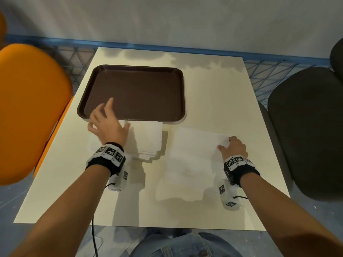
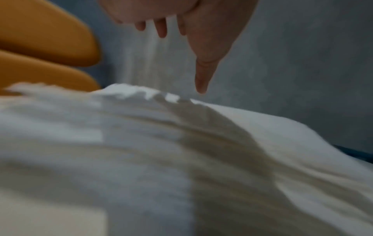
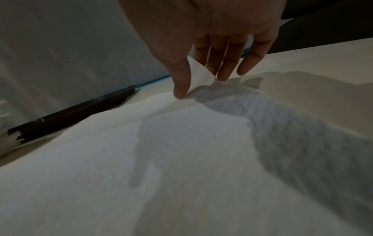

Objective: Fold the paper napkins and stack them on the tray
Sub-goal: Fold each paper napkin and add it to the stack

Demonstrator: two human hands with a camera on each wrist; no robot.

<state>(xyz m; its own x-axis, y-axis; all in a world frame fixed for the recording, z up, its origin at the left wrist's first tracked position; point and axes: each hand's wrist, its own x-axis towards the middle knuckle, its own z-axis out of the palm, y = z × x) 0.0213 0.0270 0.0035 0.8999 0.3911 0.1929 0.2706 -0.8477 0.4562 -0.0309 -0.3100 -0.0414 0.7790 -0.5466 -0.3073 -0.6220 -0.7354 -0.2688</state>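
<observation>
A brown tray [image 1: 137, 93] sits on the cream table [image 1: 213, 93], toward its far left part, and holds nothing visible. Just in front of the tray's near edge lies a stack of white paper napkins [image 1: 148, 141], its layers fanned slightly at the near corner; the stack's far edge lies right at the tray's rim, though whether they touch cannot be told.

The left hand [image 1: 106, 125] hovers over the left side of that stack and the tray's near left corner, fingers spread and mostly straight, forefinger pointing out over the tray. In the left wrist view the left hand [image 2: 193, 24] has its finger aimed down toward the rumpled top of the stack [image 2: 141, 143] with a small gap beneath the tip; it grips nothing.

To the right of the tray's near right corner a single unfolded napkin [image 1: 193, 158] lies spread flat on the table. The right hand [image 1: 234, 147] is at its far right corner. The right wrist view shows the right hand [image 3: 203, 47] with thumb and forefinger pinching that corner of the unfolded napkin [image 3: 181, 159], which curls up off the table between them while the other fingers hang loosely; the tray's dark rim [image 3: 70, 115] shows to the left.

An orange chair [image 1: 27, 108] stands left of the tray, a black chair [image 1: 306, 130] beyond the table's right edge.
</observation>
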